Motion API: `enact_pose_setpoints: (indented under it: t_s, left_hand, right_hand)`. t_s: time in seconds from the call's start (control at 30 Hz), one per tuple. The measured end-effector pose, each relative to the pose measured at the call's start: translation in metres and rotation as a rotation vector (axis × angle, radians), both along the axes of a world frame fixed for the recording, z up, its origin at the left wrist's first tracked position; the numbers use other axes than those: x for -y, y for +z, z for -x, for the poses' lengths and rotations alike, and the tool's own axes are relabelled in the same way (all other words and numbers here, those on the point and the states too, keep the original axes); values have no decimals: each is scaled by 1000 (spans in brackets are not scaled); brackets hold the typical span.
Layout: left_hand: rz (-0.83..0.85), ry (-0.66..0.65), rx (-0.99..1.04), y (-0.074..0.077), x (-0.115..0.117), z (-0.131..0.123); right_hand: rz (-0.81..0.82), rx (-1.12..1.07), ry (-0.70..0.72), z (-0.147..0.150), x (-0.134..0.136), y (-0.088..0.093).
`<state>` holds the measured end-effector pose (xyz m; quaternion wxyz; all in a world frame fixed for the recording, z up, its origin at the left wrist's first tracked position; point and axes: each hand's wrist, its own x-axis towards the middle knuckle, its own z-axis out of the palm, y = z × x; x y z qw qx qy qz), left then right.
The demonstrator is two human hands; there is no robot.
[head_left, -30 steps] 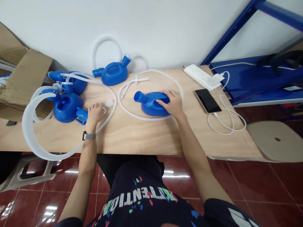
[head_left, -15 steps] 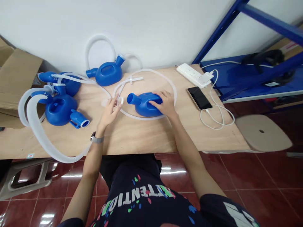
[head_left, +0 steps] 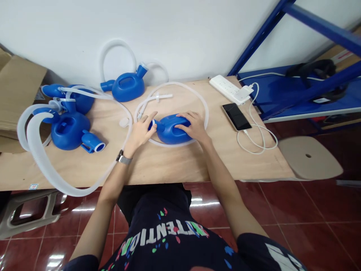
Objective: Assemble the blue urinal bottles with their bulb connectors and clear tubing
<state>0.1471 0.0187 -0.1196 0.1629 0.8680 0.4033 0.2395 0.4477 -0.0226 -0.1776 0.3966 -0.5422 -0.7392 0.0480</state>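
Observation:
A blue plastic urinal bottle [head_left: 169, 134] lies on the wooden table in front of me, its neck pointing left. My right hand [head_left: 194, 126] grips it by the handle, fingers over the top and thumb at the handle opening. My left hand [head_left: 141, 131] is at the mouth, thumb and fingers around a white ring [head_left: 153, 123] that sits against the neck's end. Part of the neck is hidden behind these fingers. A clear hose [head_left: 207, 109] loops around the bottle, and its free end [head_left: 166, 96] lies behind my left hand.
More blue bottles [head_left: 70, 130] with hoses stand at the left, and another [head_left: 128, 88] is by the wall. A small whitish disc [head_left: 124, 122] lies left of my hand. To the right are a phone [head_left: 236, 116], a power strip [head_left: 225, 88] and a blue rack [head_left: 254, 45]. A cardboard box [head_left: 19, 86] stands far left.
My left hand has moved right with the white ring, bringing it to the bottle's mouth. The bottle has shifted slightly left and towards me, still in my right hand.

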Motion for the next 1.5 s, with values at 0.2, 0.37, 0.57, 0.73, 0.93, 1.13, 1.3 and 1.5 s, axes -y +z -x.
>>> enact_pose_setpoints:
  t_s: [0.2, 0.37, 0.57, 0.73, 0.93, 1.13, 1.3, 1.5]
  left_hand:
    - [-80, -64, -32, 2, 10, -17]
    - [-35, -26, 155, -10, 8, -19]
    - [-1, 31, 141, -13, 5, -16]
    - [-33, -169, 152, -14, -1, -16]
    - [-69, -277, 99, -10, -9, -14]
    - [-100, -291, 110, -17, -8, -14]
    - [-94, -214, 158, -20, -11, -8]
    - [-185, 446, 137, 6, 3, 78]
  right_hand:
    - [41, 9, -15, 1, 1, 2]
    - [21, -15, -13, 1, 1, 2]
    - [2, -14, -8, 1, 3, 2]
    - [28, 13, -21, 0, 4, 2]
    - [33, 18, -1, -1, 2, 1]
    - [25, -18, -2, 1, 2, 3]
    - [-38, -81, 20, 4, 3, 1]
    - [-89, -58, -162, -7, -11, -3]
